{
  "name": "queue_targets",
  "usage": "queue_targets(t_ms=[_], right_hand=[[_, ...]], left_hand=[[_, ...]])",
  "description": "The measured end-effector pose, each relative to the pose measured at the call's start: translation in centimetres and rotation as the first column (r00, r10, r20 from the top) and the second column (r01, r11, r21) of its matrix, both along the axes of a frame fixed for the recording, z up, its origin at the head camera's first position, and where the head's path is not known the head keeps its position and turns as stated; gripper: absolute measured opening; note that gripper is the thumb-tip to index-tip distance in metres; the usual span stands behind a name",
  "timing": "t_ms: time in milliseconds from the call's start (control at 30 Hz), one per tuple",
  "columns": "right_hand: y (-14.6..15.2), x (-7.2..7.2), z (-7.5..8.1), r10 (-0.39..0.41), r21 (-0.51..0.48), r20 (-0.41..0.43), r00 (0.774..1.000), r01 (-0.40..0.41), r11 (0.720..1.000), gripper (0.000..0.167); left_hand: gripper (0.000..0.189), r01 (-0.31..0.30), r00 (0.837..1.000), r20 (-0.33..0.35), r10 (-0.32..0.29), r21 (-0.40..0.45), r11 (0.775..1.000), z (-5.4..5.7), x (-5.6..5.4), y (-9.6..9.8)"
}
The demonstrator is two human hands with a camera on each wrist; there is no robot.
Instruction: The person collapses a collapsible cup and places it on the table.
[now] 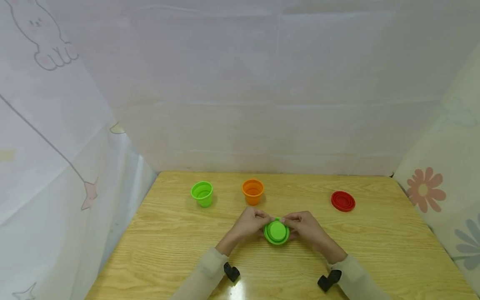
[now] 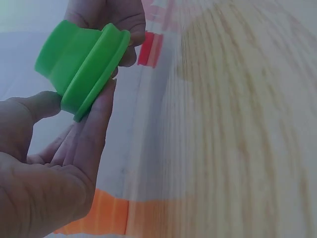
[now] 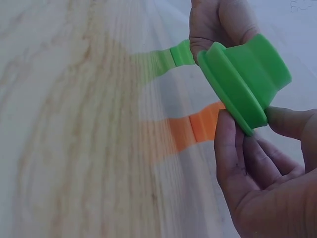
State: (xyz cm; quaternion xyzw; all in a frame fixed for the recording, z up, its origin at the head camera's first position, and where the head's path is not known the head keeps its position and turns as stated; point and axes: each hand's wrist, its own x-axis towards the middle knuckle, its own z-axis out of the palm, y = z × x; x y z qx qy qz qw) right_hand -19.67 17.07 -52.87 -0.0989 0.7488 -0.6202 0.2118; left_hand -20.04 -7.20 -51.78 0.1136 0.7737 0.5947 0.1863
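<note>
A green collapsible cup (image 1: 277, 231), partly folded, is held between both hands with its round base facing the head camera. My left hand (image 1: 249, 223) pinches the rim side from the left, thumb on the outer wall and fingers under the rim. From the right, my right hand (image 1: 308, 230) pinches the same cup in a mirrored way. In the left wrist view the stepped wall of the green cup (image 2: 81, 64) shows, its narrow base part still standing out from the wide rim. The right wrist view shows the cup (image 3: 245, 79) raised off the table.
Behind the hands, an orange cup (image 1: 253, 192) and another green cup (image 1: 202, 194) stand unfolded on the wooden table (image 1: 168, 250). A red collapsible cup (image 1: 343, 201) lies folded flat at the right. Printed cloth (image 1: 262, 91) hangs behind the table and at both sides.
</note>
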Motion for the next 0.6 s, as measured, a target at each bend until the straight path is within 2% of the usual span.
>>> queue_targets(t_ms=[200, 400, 600], right_hand=[[0.2, 0.0, 0.4, 0.019, -0.04, 0.018, 1.0, -0.018, 0.999, 0.044], [0.6, -0.2, 0.6, 0.083, -0.134, 0.06, 0.995, -0.075, 0.988, 0.048], [0.5, -0.3, 0.3, 0.095, -0.157, 0.079, 0.992, -0.082, 0.984, 0.046]], left_hand=[[0.027, 0.023, 0.997, 0.066, -0.028, 0.077, 0.997, -0.2, -0.4, -0.2], [0.033, 0.03, 0.992, 0.114, -0.045, 0.136, 0.99, -0.5, -0.9, -0.9], [0.034, 0.024, 0.981, 0.185, -0.053, 0.156, 0.988, -0.3, -0.6, -1.4]])
